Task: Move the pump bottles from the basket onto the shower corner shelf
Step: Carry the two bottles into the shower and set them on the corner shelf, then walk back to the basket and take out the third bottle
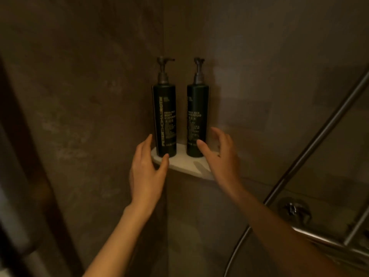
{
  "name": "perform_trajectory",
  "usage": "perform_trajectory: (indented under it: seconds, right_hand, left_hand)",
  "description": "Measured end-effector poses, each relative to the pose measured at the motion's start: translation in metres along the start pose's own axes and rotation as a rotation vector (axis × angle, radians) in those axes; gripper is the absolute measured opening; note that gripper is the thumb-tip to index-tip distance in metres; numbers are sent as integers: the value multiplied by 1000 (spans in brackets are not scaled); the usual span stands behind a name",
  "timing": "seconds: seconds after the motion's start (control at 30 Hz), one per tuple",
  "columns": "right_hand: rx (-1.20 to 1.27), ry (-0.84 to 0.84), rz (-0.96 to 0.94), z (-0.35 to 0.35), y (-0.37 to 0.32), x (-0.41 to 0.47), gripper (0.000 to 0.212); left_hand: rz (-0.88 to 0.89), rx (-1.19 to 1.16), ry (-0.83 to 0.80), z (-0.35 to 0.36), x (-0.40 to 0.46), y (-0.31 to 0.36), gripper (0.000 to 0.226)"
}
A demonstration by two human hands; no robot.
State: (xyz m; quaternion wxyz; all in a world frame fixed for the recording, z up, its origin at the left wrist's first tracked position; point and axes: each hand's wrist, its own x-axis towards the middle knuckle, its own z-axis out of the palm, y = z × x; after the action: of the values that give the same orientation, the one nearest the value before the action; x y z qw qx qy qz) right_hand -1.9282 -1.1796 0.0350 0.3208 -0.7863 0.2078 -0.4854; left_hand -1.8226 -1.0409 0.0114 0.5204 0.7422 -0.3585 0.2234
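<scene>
Both forearms reach up from bottom of frame. Left hand [146, 168] is open, fingers spread, thumb tip right at the base of the left pump bottle [164, 118] w/o gripping it. Right hand [221, 156] is open too, fingers loosely curved, thumb in front of the lower part of the right pump bottle [197, 120]; can't tell if it touches. Neither hand holds anything. Both bottles stand upright side by side, slightly apart, on the white corner shelf [186, 166], dark bodies w/ pale label text, grey pumps on top. Behind them, brown tiled walls meet in the corner. At right, a metal rail [319, 140] runs diagonally, w/ a round chrome fitting [294, 209] lower down.
</scene>
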Motion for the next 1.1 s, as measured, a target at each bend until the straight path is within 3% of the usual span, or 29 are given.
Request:
perform_trajectory:
  seconds: [0.2,0.4,0.63,0.83,1.0,1.1]
  right_hand:
    - [-139,-105,-315,-34,12,-86,34]
    - [-223,-433,-200,-47,57,-196,37]
    - [-293,-858,-175,-35,75,-316,41]
    - [-259,-1099,-355,12,42,-390,41]
    - [-197,-1274,-490,88,-18,-429,46]
    - [-176,-1296,-534,138,-64,-451,47]
  left_hand:
    - [-5,302,-62,-20,-99,14,51]
    - [-164,600,-251,-35,-241,10,49]
    - [-523,797,-426,-95,-382,1,47]
    - [-812,925,-436,-159,-445,-8,53]
    - [-933,996,-309,-231,-462,-35,55]
    - [-970,1033,-224,-284,-461,-63,54]
